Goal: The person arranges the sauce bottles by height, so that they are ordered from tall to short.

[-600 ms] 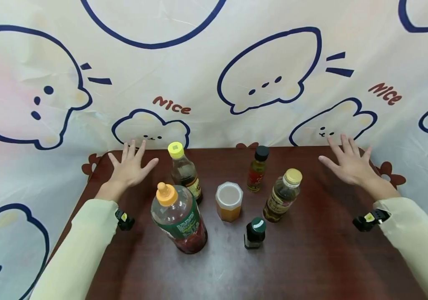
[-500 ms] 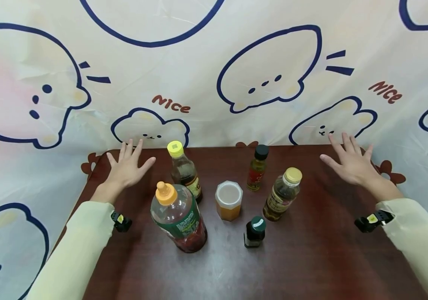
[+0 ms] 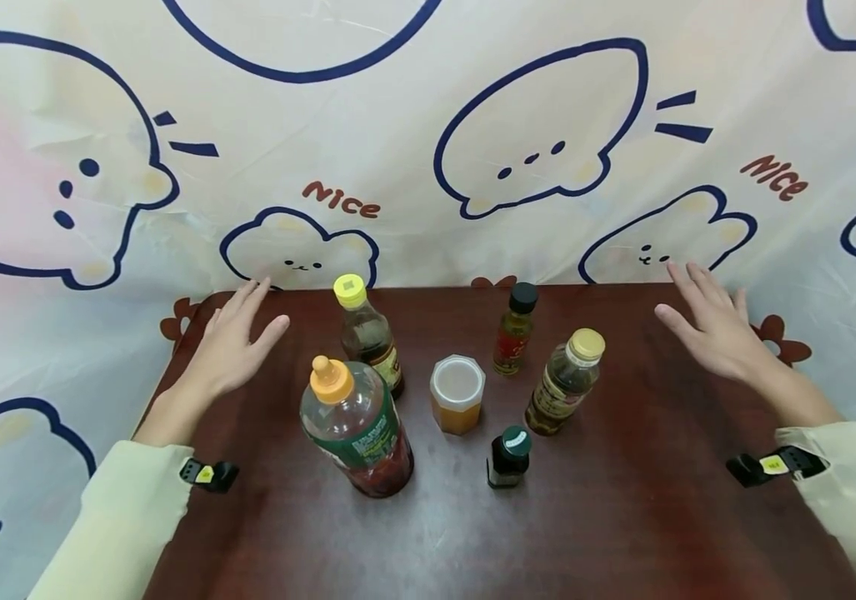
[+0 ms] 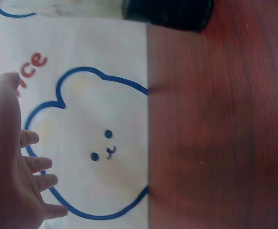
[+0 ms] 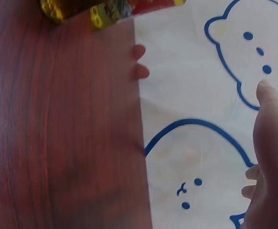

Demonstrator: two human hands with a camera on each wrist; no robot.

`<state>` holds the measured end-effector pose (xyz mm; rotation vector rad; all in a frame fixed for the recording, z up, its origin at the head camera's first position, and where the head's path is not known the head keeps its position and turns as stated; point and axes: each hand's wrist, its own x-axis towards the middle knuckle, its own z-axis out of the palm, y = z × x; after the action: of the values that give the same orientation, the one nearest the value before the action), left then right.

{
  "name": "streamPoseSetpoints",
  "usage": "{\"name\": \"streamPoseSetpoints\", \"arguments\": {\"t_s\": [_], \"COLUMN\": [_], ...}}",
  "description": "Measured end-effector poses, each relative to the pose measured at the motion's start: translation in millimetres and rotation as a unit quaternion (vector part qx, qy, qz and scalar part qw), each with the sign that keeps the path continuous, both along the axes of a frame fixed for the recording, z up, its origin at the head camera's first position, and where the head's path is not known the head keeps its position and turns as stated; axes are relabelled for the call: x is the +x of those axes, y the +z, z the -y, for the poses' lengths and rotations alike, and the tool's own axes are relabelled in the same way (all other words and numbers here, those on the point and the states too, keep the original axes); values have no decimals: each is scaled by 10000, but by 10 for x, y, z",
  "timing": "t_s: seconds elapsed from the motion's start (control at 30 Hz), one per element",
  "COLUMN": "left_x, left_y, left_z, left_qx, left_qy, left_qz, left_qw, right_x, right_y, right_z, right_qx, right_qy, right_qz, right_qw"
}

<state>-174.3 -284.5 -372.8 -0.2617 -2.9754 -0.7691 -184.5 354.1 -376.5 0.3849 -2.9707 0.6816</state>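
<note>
My left hand (image 3: pixel 234 346) hovers over the table's left side with fingers spread, holding nothing. Nearest to it stand a yellow-capped bottle of dark sauce (image 3: pixel 372 337) and a large clear bottle (image 3: pixel 363 433) with an orange nozzle, green label and red contents. Over the right side my right hand (image 3: pixel 716 329) is also spread and holds nothing. To its left stands a yellow-capped bottle (image 3: pixel 558 392) with dark liquid. A black-capped bottle (image 3: pixel 513 333) with a red label, a white-lidded jar (image 3: pixel 458 396) of amber contents and a small dark green-capped bottle (image 3: pixel 508 458) stand mid-table.
All the containers stand upright on a dark red-brown wooden table (image 3: pixel 428 550). A white cloth (image 3: pixel 412 150) printed with blue cartoon outlines hangs behind the table and at both sides. Each wrist wears a small black camera on a strap.
My left hand has drawn back toward me and to the left, its fingers turning sideways. My right hand has shifted slightly right. The bottles and jar keep their places.
</note>
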Motion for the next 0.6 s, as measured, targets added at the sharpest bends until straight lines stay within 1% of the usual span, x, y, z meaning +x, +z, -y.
{"name": "streamPoseSetpoints", "arguments": {"t_s": [0.1,0.23,0.33,0.43,0.6], "left_x": [98,226,309,393,547], "left_y": [75,169,236,295,362], "left_z": [-25,-56,-85,-121,-193], "left_qx": [245,663,983,1280,1645], "left_qy": [-98,-344,-561,-705,-918], "left_qz": [-41,-114,-238,-338,-364], "left_qw": [9996,9971,9933,9887,9814], "right_x": [44,109,172,237,344], "right_y": [34,69,89,117,163], "right_z": [57,133,182,238,343], "right_qx": [-108,-255,-452,-749,-1304], "right_qy": [102,238,355,488,617], "right_qz": [-79,-110,-131,-158,-27], "right_qw": [9999,9993,9983,9959,9895]}}
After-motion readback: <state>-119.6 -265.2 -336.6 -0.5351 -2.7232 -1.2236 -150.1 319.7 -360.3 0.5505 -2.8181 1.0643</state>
